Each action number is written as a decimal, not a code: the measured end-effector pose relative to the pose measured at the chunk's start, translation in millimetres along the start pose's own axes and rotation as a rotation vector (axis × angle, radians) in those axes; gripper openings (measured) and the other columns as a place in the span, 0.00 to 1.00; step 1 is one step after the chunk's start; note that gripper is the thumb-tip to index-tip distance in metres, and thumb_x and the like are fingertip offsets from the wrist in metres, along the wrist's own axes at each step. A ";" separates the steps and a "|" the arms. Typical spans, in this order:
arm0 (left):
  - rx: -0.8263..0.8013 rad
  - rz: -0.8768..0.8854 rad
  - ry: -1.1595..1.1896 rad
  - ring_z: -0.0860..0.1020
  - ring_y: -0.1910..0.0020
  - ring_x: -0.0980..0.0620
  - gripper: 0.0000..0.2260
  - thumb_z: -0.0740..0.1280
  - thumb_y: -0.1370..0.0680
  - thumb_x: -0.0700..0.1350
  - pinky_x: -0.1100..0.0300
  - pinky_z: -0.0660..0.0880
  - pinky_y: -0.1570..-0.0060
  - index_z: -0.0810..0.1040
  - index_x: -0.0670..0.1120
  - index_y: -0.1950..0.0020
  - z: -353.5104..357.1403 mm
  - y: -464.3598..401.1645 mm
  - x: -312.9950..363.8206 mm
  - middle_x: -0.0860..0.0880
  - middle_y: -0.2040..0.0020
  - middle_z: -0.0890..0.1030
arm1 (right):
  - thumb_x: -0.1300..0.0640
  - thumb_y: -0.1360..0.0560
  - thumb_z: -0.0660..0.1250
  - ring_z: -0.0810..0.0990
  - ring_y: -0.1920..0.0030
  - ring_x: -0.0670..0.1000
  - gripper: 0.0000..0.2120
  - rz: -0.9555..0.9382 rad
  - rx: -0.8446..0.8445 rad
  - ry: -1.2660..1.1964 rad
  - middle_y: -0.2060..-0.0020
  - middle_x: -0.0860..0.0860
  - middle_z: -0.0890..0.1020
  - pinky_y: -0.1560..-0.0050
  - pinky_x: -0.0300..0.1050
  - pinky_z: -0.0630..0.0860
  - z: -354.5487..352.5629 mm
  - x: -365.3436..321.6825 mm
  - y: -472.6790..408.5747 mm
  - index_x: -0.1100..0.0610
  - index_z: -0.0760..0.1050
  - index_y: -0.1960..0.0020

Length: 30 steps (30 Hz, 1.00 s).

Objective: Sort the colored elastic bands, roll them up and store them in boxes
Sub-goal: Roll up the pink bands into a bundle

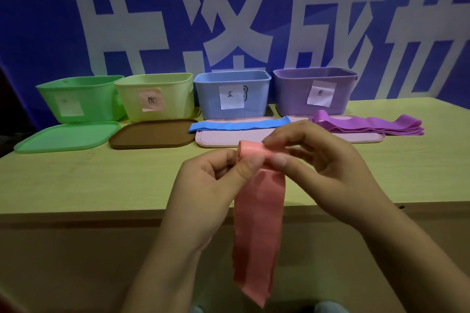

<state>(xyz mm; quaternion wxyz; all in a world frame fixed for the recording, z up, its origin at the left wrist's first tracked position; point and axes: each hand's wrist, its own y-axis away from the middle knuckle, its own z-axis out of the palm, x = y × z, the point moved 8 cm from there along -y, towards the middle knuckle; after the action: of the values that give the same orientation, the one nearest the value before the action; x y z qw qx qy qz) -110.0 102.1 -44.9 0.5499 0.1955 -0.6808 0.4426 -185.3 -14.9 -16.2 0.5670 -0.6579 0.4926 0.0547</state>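
Both hands pinch the rolled top of the pink band (256, 213), left hand (216, 180) and right hand (323, 160) at either end, above the near edge of the surface (101, 180). The band looks thin, soft and light, so its free tail hangs limp below the hands. I judge the best hold is at the roll's two ends, with thumbs keeping it tight.

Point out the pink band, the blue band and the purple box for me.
pink band (258, 223): head view, middle of its hanging strip.
blue band (239, 126): head view, middle of the flat strip.
purple box (292, 94): head view, front wall left of the label.
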 end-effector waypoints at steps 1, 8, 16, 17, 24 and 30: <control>-0.018 0.011 -0.007 0.82 0.63 0.57 0.11 0.70 0.38 0.55 0.63 0.77 0.62 0.85 0.53 0.59 -0.4 0.7 1.8 0.52 0.63 0.85 | 0.49 0.28 0.67 0.80 0.47 0.48 0.07 0.071 -0.028 -0.066 0.52 0.44 0.82 0.48 0.43 0.78 1.4 3.0 -0.1 0.47 0.77 0.50; -0.052 0.012 -0.007 0.84 0.61 0.55 0.10 0.71 0.38 0.46 0.66 0.77 0.63 0.85 0.51 0.58 -1.6 1.8 -1.7 0.51 0.61 0.86 | 0.50 0.29 0.68 0.80 0.50 0.41 0.08 0.079 -0.105 0.150 0.54 0.40 0.82 0.50 0.37 0.77 1.7 -3.2 -2.1 0.45 0.79 0.50; -0.116 -0.061 0.088 0.83 0.57 0.55 0.13 0.71 0.40 0.45 0.62 0.79 0.61 0.85 0.53 0.57 -3.3 -5.0 -5.2 0.51 0.57 0.86 | 0.45 0.30 0.64 0.79 0.47 0.43 0.11 -0.065 -0.051 0.265 0.52 0.40 0.81 0.47 0.41 0.76 -11.7 -26.8 -9.0 0.43 0.77 0.48; -0.114 -0.062 0.075 0.84 0.56 0.54 0.12 0.71 0.39 0.46 0.60 0.80 0.60 0.85 0.52 0.56 -2.5 -5.8 -4.9 0.51 0.57 0.86 | 0.45 0.29 0.64 0.79 0.47 0.42 0.11 -0.072 -0.047 0.280 0.52 0.40 0.81 0.47 0.40 0.76 -12.6 -28.1 -10.7 0.43 0.77 0.48; -0.067 -0.087 0.075 0.83 0.56 0.51 0.13 0.69 0.36 0.45 0.55 0.81 0.56 0.85 0.48 0.53 0.9 -9.8 -11.1 0.49 0.55 0.86 | 0.50 0.28 0.67 0.79 0.50 0.45 0.11 -0.144 0.035 0.340 0.53 0.44 0.82 0.50 0.41 0.76 -9.5 -32.8 -10.3 0.50 0.79 0.47; -0.080 -0.068 0.092 0.83 0.58 0.55 0.07 0.69 0.30 0.42 0.62 0.79 0.58 0.85 0.51 0.57 9.0 -6.0 -11.1 0.51 0.58 0.86 | 0.56 0.27 0.67 0.77 0.52 0.44 0.08 -0.246 0.143 0.480 0.54 0.49 0.82 0.49 0.33 0.73 -7.7 -32.7 -3.5 0.57 0.80 0.50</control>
<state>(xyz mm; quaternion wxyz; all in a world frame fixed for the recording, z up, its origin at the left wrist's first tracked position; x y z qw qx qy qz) -107.1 89.1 -52.9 0.6027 0.1758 -0.6650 0.4045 -203.3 -2.4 9.6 0.4815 -0.6653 0.5318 -0.2067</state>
